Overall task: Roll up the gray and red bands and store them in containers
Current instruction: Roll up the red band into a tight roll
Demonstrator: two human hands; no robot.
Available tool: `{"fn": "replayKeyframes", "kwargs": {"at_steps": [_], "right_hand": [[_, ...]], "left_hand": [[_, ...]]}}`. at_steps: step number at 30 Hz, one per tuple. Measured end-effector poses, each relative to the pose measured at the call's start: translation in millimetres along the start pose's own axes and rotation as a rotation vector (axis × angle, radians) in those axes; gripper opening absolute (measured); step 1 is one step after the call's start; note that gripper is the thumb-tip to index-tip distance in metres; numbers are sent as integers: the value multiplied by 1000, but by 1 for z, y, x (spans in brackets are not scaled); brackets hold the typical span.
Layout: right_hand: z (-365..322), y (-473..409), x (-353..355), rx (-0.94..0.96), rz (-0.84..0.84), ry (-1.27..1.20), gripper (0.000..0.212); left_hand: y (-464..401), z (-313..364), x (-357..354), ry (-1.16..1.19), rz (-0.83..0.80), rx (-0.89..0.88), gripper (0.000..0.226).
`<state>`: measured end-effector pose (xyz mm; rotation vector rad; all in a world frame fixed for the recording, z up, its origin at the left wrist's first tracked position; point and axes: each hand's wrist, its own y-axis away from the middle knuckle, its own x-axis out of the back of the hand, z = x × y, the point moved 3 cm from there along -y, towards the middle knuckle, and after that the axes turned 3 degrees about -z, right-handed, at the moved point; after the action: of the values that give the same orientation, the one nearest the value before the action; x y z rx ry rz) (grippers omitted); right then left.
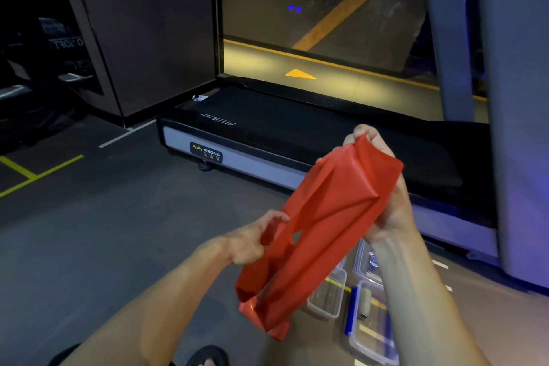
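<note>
A wide red band (320,223) hangs folded and creased in front of me, stretching from upper right to lower left. My right hand (383,187) pinches its top edge between thumb and fingers. My left hand (255,238) holds the band's left side lower down, fingers curled into the fabric. On the floor below sit clear plastic containers: an empty one (325,297) and one with a blue latch (371,333). A rolled gray band (365,301) lies inside the latched container.
A black treadmill (297,134) labelled Body Strong lies across the floor ahead. A gray pillar (520,128) stands at the right. Another clear lidded box (367,261) is partly hidden behind my right forearm. My sandalled foot (208,356) shows at the bottom edge.
</note>
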<state>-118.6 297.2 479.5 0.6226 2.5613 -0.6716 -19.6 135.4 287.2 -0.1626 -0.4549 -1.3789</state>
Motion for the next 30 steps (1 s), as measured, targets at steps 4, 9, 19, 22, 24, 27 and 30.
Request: {"fn": "replayKeyframes", "kwargs": {"at_steps": [4, 9, 19, 22, 24, 27, 30], "right_hand": [[2, 0, 1, -25, -10, 17, 9], [4, 0, 1, -42, -22, 65, 7], [2, 2, 3, -60, -16, 88, 6], [2, 2, 6, -55, -14, 103, 6], [1, 2, 7, -50, -11, 107, 6], [-1, 2, 9, -40, 5, 106, 6], [-3, 3, 11, -33, 18, 113, 6]], "left_hand": [[4, 25, 8, -100, 45, -37, 28], [16, 84, 16, -70, 142, -253, 48], [50, 131, 10, 102, 301, -376, 32], [48, 131, 7, 120, 402, -410, 22], [47, 132, 7, 100, 466, -431, 12], [48, 132, 9, 37, 492, -430, 14], [50, 133, 12, -13, 504, -432, 16]]}}
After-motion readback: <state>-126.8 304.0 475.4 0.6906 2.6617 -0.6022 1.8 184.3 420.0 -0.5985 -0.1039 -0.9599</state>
